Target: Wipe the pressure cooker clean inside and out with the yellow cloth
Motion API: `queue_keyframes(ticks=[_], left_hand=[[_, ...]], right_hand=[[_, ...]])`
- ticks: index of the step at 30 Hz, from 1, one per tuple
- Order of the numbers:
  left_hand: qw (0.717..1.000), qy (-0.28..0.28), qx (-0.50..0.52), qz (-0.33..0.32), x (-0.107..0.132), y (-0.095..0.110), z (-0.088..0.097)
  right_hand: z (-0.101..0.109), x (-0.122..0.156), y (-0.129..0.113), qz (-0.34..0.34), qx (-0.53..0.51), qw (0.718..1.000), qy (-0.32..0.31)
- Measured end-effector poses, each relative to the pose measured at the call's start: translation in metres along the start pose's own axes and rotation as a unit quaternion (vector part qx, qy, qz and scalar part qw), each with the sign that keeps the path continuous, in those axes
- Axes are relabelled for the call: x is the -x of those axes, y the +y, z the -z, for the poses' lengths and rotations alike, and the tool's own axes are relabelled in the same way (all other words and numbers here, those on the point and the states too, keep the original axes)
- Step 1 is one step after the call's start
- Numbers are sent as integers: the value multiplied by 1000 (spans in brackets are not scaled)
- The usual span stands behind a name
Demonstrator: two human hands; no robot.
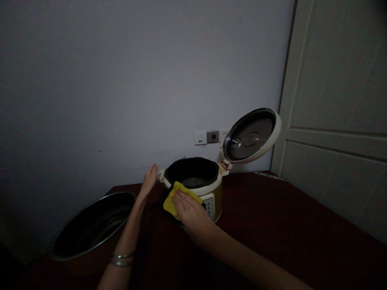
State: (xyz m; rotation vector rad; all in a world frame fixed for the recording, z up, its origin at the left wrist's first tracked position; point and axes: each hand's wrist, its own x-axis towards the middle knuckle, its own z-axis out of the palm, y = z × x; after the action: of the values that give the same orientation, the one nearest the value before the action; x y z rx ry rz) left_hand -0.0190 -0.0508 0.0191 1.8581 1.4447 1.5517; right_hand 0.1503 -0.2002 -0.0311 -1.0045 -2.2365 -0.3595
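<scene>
On the dark red table (248, 217), the electric cooker (218, 201) stands before us with its hinged lid (252, 137) raised. Our right hand (193, 215), fingers together, is clamped on a yellow cloth (169, 206) against the cooker's front; our left hand (148, 180) is at the side handle (161, 175), grip unclear. We should wipe flat and lightly beside the control panel (209, 206), bracing the body.

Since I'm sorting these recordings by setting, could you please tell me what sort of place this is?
Probably a room in a home, perhaps a kitchen corner: an electric cooker stands on a dark red tabletop, near wall sockets.
</scene>
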Motion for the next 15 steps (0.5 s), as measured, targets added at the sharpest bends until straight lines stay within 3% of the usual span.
queue_keyframes(ticks=[3,6,8,11,15], left_hand=[[998,-43,24,-50,22,37,35],[965,-218,10,-144,56,72,63],[928,-316,-31,-194,79,86,67],[912,-323,-81,-241,101,92,59],[939,-254,-93,-213,89,91,58]], right_hand=[[17,-10,1,-28,-104,993,-39],[44,-9,6,-87,-189,978,-31],[60,-6,10,-95,-215,972,0],[73,-2,15,-66,-224,970,61],[83,6,26,-51,-211,973,84]])
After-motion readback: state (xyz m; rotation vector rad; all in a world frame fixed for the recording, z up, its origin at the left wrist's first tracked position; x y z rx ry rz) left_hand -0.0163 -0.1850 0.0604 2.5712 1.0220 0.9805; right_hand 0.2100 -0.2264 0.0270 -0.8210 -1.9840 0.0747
